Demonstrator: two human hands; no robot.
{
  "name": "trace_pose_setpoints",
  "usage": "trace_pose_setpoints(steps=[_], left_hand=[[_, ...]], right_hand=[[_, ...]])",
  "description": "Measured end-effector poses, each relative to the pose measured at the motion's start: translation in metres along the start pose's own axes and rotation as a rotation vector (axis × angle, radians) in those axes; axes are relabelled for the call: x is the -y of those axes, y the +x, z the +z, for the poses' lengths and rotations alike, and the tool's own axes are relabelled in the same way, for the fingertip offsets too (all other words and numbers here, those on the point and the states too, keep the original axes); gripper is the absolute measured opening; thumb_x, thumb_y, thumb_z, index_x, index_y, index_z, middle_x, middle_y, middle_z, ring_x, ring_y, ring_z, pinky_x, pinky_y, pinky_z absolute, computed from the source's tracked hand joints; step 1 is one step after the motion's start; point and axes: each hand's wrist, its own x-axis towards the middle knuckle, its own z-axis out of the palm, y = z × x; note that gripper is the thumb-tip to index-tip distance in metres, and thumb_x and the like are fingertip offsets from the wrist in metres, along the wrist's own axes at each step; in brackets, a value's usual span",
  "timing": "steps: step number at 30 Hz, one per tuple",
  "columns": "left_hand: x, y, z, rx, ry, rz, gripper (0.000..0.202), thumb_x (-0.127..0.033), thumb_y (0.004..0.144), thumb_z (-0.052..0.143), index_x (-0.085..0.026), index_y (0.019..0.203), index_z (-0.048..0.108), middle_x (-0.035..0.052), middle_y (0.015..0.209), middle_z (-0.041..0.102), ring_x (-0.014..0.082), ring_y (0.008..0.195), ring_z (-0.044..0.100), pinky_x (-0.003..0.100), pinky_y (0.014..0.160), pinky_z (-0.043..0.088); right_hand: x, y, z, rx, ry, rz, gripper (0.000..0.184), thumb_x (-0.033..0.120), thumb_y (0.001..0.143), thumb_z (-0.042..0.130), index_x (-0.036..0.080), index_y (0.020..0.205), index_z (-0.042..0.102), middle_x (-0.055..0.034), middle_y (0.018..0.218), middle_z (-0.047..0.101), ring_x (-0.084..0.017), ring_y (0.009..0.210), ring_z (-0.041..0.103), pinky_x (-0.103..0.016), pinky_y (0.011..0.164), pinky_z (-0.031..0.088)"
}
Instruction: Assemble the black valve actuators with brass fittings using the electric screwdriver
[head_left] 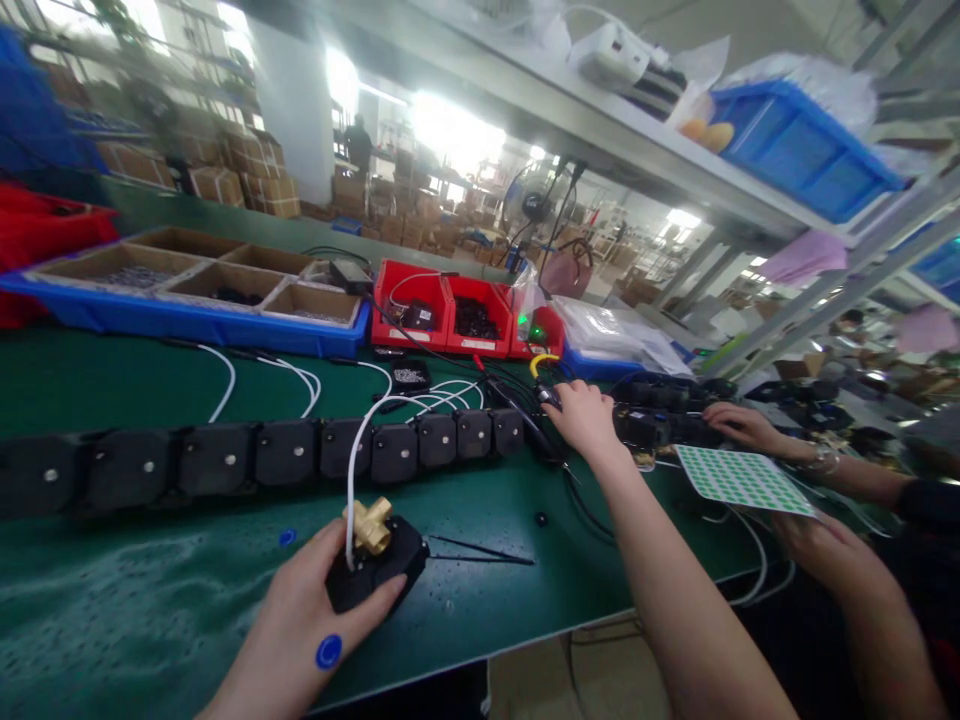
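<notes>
My left hand [289, 610] is closed around a black valve actuator [409, 560], its brass valve body [373, 527] facing up. A white cable [351, 470] arches up from the unit. On the back of that hand sits a round blue sticker [328, 652]. Farther off, my right hand [589, 415] has its fingers closed on a dark tool [549, 397] with a yellow cord end [541, 362]; the grip partly hides it. Just left of it lies a black screwdriver-like tool [531, 425]. Thin black leads [480, 552] stretch from beside the actuator.
A row of black actuator housings [281, 452] crosses the green bench [187, 570]. Behind stand a blue tray [300, 335] with compartments and red bins [409, 335]. At right, a co-worker's hands [750, 430] are near a sheet of green stickers [739, 478]. A shelf [675, 140] hangs overhead.
</notes>
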Motion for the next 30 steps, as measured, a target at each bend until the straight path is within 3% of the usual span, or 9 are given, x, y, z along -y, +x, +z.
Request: trace_pose_setpoints(steps=[4,6,10,14,17,23,26,28,30], left_hand=[[0.001,0.005,0.002,0.032,-0.182,-0.182,0.052,-0.059,0.07,0.078,-0.02,0.103,0.076,0.0132,0.105,0.083,0.0377,0.096,0.079,0.051,0.085,0.066],[0.002,0.006,0.005,0.08,-0.292,-0.221,0.058,-0.062,0.069,0.08,-0.019,0.107,0.075,0.0138,0.109,0.082,0.037,0.099,0.079,0.048,0.085,0.067],[0.007,0.006,0.01,0.136,-0.369,-0.214,0.062,-0.065,0.07,0.081,-0.02,0.112,0.072,0.0123,0.109,0.082,0.0362,0.105,0.078,0.046,0.088,0.067],[0.015,0.009,0.009,0.146,-0.37,-0.199,0.057,-0.057,0.071,0.081,-0.022,0.113,0.067,0.0124,0.117,0.08,0.0372,0.112,0.075,0.05,0.096,0.063],[0.019,0.012,-0.002,0.109,-0.197,-0.125,0.057,-0.056,0.07,0.079,-0.022,0.115,0.068,0.0134,0.123,0.077,0.0386,0.116,0.073,0.053,0.101,0.059],[0.012,0.005,-0.032,-0.114,0.273,0.084,0.045,-0.07,0.08,0.069,-0.028,0.095,0.067,0.0044,0.089,0.074,0.0305,0.079,0.073,0.04,0.067,0.061],[0.008,0.004,-0.033,-0.14,0.368,0.359,0.046,-0.065,0.088,0.067,-0.03,0.118,0.063,0.0078,0.114,0.072,0.0329,0.104,0.07,0.046,0.092,0.058],[0.008,0.009,-0.028,-0.01,0.411,0.554,0.054,-0.052,0.093,0.067,-0.032,0.141,0.052,0.0083,0.134,0.067,0.033,0.123,0.065,0.051,0.112,0.047],[0.01,0.016,-0.024,0.1,0.449,0.647,0.059,-0.034,0.095,0.065,-0.032,0.15,0.044,0.0069,0.139,0.067,0.0305,0.126,0.064,0.05,0.116,0.045]], right_hand=[[0.03,-0.073,-0.002,0.144,0.274,-0.15,0.031,0.036,0.107,0.05,0.012,0.115,0.068,-0.0124,0.111,0.071,-0.021,0.1,0.069,-0.038,0.094,0.058],[0.043,-0.113,0.007,0.355,0.409,-0.229,0.029,0.041,0.096,0.07,0.017,0.111,0.072,-0.0064,0.1,0.074,-0.018,0.086,0.072,-0.029,0.077,0.061],[0.063,-0.157,0.045,0.594,0.766,-0.218,0.083,0.023,0.068,0.092,0.021,0.143,0.057,-0.0092,0.127,0.07,-0.023,0.108,0.071,-0.034,0.09,0.061],[0.074,-0.157,0.074,0.614,1.022,-0.125,0.071,0.011,0.07,0.085,0.02,0.135,0.058,-0.0084,0.123,0.071,-0.023,0.11,0.07,-0.036,0.095,0.058],[0.077,-0.151,0.074,0.558,1.009,-0.148,0.06,0.01,0.065,0.087,0.02,0.118,0.061,-0.0053,0.118,0.07,-0.023,0.109,0.069,-0.035,0.095,0.057],[0.08,-0.147,0.052,0.451,0.872,-0.292,0.045,0.007,0.072,0.081,0.02,0.109,0.06,-0.0042,0.112,0.069,-0.024,0.107,0.066,-0.041,0.099,0.053],[0.082,-0.149,0.05,0.407,0.787,-0.429,0.046,0.003,0.076,0.073,0.02,0.117,0.06,-0.0082,0.121,0.067,-0.027,0.116,0.063,-0.045,0.104,0.05],[0.083,-0.151,0.051,0.386,0.731,-0.538,0.051,0.0,0.077,0.067,0.018,0.123,0.059,-0.0106,0.127,0.065,-0.028,0.121,0.061,-0.046,0.108,0.05],[0.084,-0.152,0.053,0.37,0.668,-0.625,0.053,-0.002,0.08,0.062,0.017,0.129,0.056,-0.0116,0.131,0.064,-0.027,0.123,0.06,-0.045,0.109,0.051]])
